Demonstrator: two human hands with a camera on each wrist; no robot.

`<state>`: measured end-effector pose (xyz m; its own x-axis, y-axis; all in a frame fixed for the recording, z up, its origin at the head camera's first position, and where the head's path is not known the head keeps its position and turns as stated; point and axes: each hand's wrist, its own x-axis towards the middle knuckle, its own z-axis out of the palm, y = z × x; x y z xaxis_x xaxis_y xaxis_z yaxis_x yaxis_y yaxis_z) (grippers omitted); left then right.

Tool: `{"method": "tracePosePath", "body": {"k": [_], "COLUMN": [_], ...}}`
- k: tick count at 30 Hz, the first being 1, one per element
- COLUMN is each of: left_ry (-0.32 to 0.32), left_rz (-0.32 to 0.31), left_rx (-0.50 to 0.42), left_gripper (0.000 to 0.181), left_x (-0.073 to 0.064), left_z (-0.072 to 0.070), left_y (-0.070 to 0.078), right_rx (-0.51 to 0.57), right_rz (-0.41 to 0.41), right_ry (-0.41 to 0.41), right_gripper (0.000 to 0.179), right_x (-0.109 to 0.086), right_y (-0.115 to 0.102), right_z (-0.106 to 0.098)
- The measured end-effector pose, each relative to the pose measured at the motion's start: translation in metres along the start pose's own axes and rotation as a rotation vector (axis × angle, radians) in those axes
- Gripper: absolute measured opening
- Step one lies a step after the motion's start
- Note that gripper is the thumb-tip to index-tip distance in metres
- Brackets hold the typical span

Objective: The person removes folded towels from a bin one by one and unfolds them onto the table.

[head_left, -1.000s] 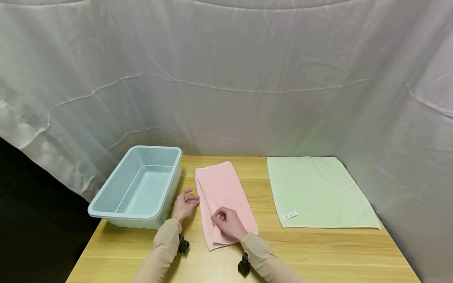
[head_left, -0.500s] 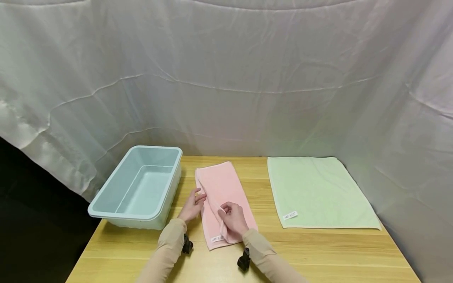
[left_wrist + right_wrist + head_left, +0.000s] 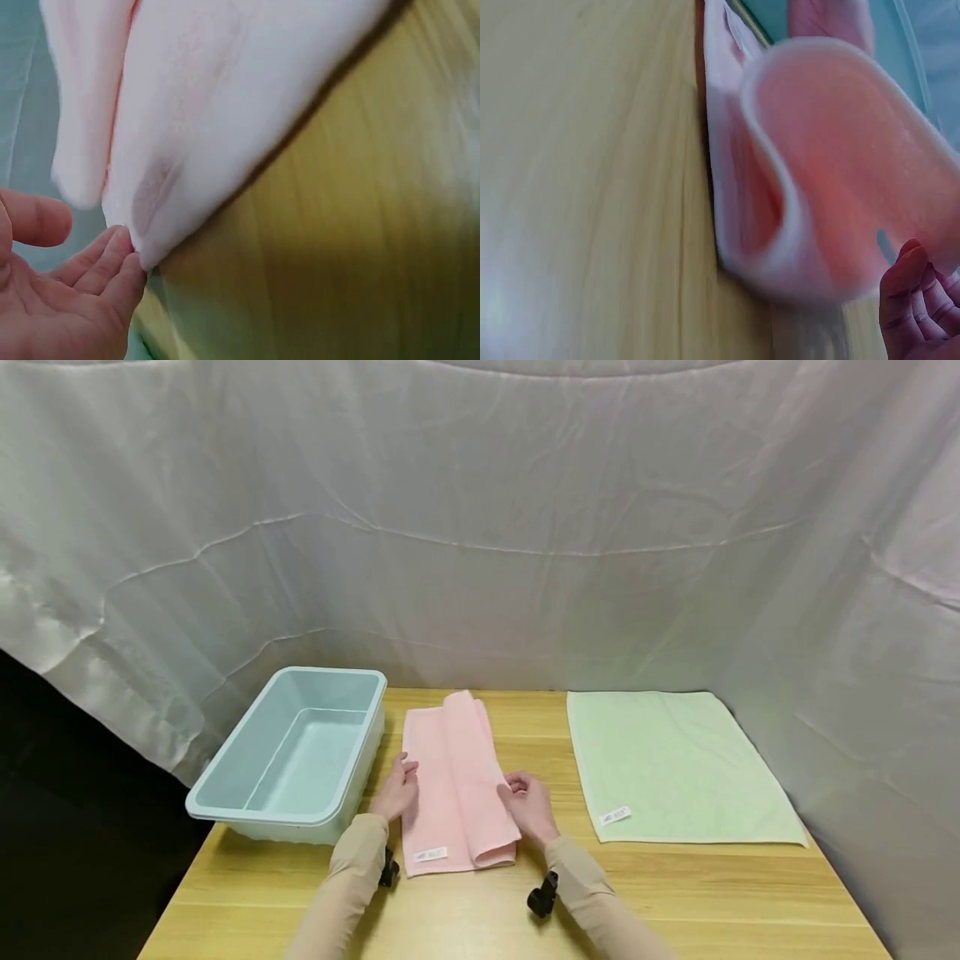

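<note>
A pink towel [image 3: 431,802] lies lengthwise on the table, its upper layer drawn over to the right in a loose curve. A white label [image 3: 431,854] shows at its near left corner. With thumb and fingers, my right hand [image 3: 529,808] pinches the raised edge of that layer, which bows up from the layer below in the right wrist view. My left hand [image 3: 395,791] touches the towel's left edge. In the left wrist view, the fingertips [image 3: 133,264] lie against the edge, and the thumb stands apart from them.
A light blue plastic tub [image 3: 258,817] stands close on the left, beside my left forearm. To the right, a green towel [image 3: 675,768] lies spread flat with a label at its near left corner. A grey curtain [image 3: 480,593] hangs behind the wooden table [image 3: 720,893].
My right hand has carried the pink towel's upper layer to the right, uncovering the label. The towel has shifted slightly left, and my left hand has moved back a little to its left edge.
</note>
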<state>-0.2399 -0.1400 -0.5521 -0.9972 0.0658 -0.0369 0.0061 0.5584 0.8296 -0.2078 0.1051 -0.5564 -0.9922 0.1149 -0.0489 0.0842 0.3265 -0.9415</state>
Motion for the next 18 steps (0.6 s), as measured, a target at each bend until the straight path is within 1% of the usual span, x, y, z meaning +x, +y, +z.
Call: {"method": "tracePosePath", "body": {"k": [5, 11, 16, 18], "left_ry": [0.018, 0.014, 0.010, 0.012], "left_rz": [-0.031, -0.071, -0.107, -0.107], "left_rx": [-0.003, 0.014, 0.019, 0.033], "left_gripper": [0.052, 0.055, 0.057, 0.057], "left_x": [0.003, 0.005, 0.007, 0.008], "left_z": [-0.005, -0.006, -0.009, -0.010], "left_y": [-0.004, -0.004, -0.006, -0.007], "right_rx": [0.003, -0.050, -0.087, -0.101], "right_rz": [0.103, 0.110, 0.146, 0.146], "right_ry": [0.089, 0.169, 0.182, 0.185], "right_gripper": [0.023, 0.026, 0.026, 0.027], "right_x": [0.001, -0.007, -0.016, -0.018], "right_y": [0.012, 0.025, 0.035, 0.039], "right_z": [-0.028, -0.061, -0.079, -0.085]}}
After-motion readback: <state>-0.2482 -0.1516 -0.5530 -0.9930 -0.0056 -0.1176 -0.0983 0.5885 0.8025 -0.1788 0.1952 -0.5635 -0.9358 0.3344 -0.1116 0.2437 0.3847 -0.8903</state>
